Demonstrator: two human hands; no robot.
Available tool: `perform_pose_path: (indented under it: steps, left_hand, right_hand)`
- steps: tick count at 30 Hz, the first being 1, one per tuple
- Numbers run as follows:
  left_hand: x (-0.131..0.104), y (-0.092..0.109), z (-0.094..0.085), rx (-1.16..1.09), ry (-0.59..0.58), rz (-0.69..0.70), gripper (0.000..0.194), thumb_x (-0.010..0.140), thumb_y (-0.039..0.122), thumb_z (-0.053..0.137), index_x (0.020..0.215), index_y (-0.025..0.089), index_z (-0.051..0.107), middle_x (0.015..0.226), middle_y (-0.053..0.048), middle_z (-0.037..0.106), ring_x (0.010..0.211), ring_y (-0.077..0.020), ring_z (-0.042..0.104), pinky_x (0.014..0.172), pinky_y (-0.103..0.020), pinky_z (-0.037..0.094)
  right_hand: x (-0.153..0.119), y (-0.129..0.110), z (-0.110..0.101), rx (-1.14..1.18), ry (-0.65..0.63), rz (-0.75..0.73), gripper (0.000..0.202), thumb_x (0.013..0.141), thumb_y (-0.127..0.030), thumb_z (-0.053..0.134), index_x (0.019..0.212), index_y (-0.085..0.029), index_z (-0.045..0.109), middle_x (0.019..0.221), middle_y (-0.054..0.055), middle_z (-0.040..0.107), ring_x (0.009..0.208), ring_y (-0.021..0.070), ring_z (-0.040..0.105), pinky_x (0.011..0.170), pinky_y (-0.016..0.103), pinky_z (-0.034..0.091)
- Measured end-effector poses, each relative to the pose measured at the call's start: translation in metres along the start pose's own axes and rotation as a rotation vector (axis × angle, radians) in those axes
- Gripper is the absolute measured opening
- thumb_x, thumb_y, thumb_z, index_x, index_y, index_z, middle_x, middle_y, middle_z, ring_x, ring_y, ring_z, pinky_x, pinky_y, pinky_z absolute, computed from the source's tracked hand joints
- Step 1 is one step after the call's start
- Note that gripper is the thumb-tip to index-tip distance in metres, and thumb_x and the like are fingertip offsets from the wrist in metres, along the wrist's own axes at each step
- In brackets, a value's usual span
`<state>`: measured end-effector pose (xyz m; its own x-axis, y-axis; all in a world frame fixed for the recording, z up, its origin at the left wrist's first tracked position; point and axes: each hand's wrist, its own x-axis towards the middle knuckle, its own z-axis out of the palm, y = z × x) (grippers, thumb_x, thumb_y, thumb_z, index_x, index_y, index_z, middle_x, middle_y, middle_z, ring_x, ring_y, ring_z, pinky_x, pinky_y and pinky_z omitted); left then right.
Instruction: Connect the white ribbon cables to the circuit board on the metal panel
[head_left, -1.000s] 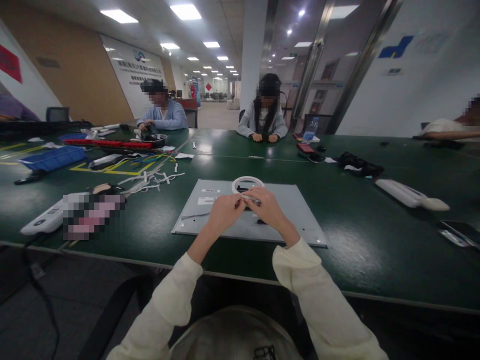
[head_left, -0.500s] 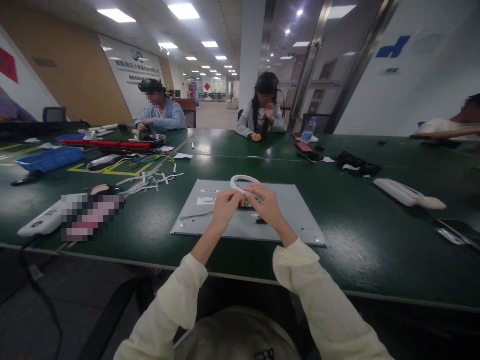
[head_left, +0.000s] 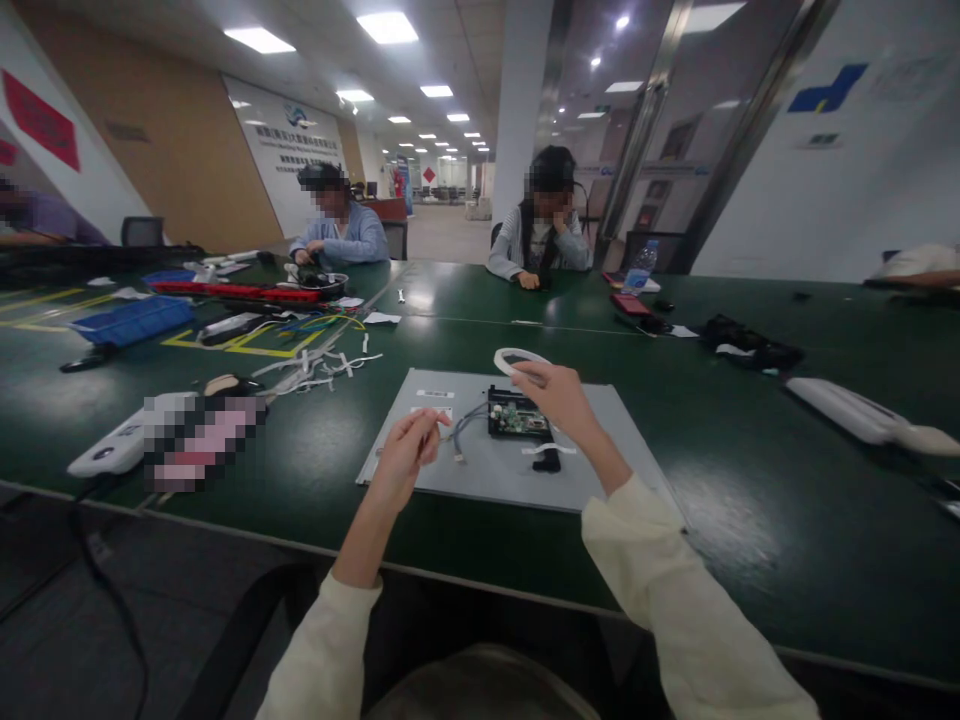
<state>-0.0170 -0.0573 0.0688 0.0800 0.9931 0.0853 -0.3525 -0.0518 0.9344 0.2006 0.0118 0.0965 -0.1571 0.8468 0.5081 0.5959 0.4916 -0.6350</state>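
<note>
The grey panel (head_left: 480, 482) lies flat on the dark green worktop (head_left: 750, 420), just back from the middle of its near edge. On the wall beyond we see a pale sign (head_left: 289, 150) with a blue emblem, Chinese characters and smaller Latin lettering, too soft for us to read reliably. Our right hand (head_left: 559, 400) pinches a white ring (head_left: 512, 352), which looks like a tape roll, above the panel's far edge. Our left hand (head_left: 405, 455) is over the panel's left side, fingers curled and thumb drawn in; we cannot tell whether anything is between the fingertips. Between our hands, the green circuit board (head_left: 517, 417) sits in a black frame on the panel, a grey cable (head_left: 459, 430) trailing leftward. We judge this to be a tape-handling step, and any move beside the bare board calls for light fingertips. A white strip (head_left: 549, 449) crosses a black part nearer the panel's near edge. Smallest are the white labels (head_left: 435, 393) towards the panel's far left corner, their print unreadable; we make out no brand there.
</note>
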Motion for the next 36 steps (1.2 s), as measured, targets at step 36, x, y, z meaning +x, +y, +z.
perform_pose_path:
  steps: [36]
  left_hand:
    - [-0.020,-0.017,-0.020,-0.199,0.182,-0.059,0.038,0.069,0.032,0.062,0.101,0.013,0.060,0.067,-0.002,0.063,0.052,-0.0084,0.053,0.051,-0.020,0.040]
  right_hand:
    - [0.069,-0.037,0.160,-0.086,-0.514,-0.029,0.041,0.082,-0.008,0.037,0.121,-0.008,0.051,0.129,0.012,0.048,0.119,0.0159,0.043,0.101,0.028,0.029]
